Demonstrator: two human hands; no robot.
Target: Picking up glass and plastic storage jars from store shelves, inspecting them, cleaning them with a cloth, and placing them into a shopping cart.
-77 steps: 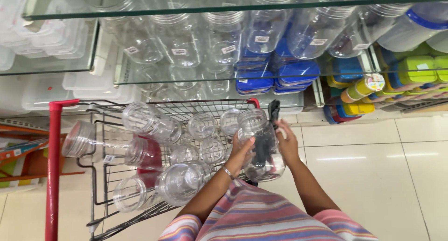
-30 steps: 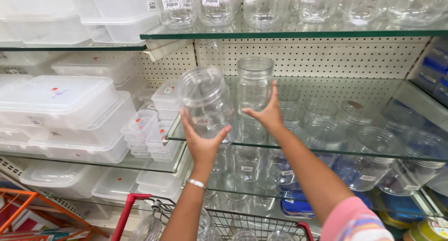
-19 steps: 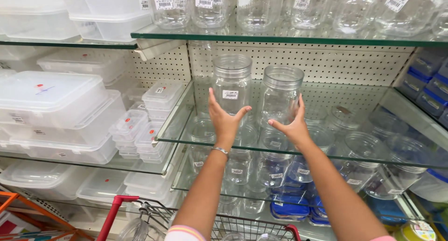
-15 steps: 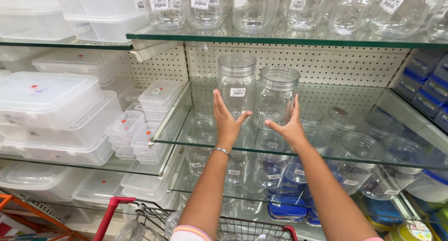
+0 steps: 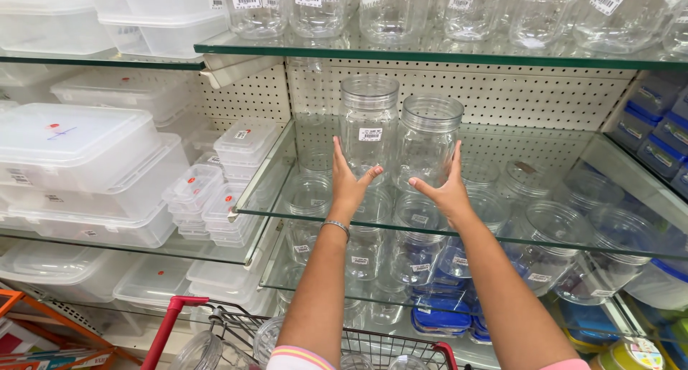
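Two clear jars on glass shelf, hands at their fronts.
Left hand (image 5: pixel 349 186) and right hand (image 5: pixel 446 189), fingers spread, flank tall jar (image 5: pixel 368 126) and wide jar (image 5: pixel 427 142); both stand upright, side by side. More jars wait in cart (image 5: pixel 236 327).

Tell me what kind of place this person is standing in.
Most likely a housewares aisle in a shop. Glass shelves on pegboard backing hold rows of price-stickered clear jars, stacked plastic storage boxes fill the left, and a red-handled shopping cart stands below the left hand and right hand.
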